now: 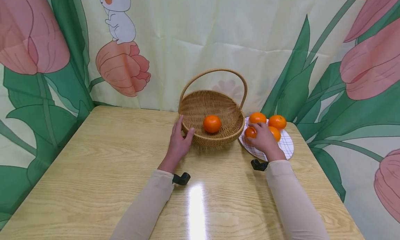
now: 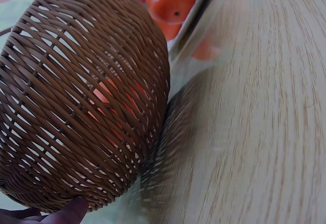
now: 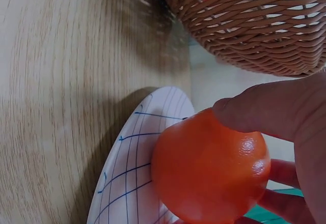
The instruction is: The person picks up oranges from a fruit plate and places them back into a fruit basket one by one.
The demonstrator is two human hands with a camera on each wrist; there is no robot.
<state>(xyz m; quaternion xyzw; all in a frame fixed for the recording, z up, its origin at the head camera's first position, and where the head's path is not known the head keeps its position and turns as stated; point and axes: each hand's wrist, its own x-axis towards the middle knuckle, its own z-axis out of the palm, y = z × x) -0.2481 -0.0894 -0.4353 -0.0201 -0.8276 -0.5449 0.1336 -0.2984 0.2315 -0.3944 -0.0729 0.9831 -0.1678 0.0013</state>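
A wicker basket (image 1: 215, 139) with an arched handle stands at the table's back edge, with one round orange fruit (image 1: 212, 123) inside. My left hand (image 1: 180, 143) touches the basket's left side, thumb and fingers spread along the rim. In the left wrist view its thumb (image 2: 74, 210) lies against the weave (image 2: 76, 96). My right hand (image 1: 264, 139) grips a smooth, glossy orange fruit (image 3: 209, 168) over the white plate (image 3: 127, 173) with blue grid lines. Thumb and fingers are around that fruit. Several more orange fruits (image 1: 277, 122) sit beside it on the plate.
The wooden table (image 1: 109, 170) reaches back to a curtain (image 1: 193, 42) printed with tulips. Between my hands, the basket handle (image 1: 215, 70) arches high. The plate's left edge lies close to the basket, near the table's back right corner.
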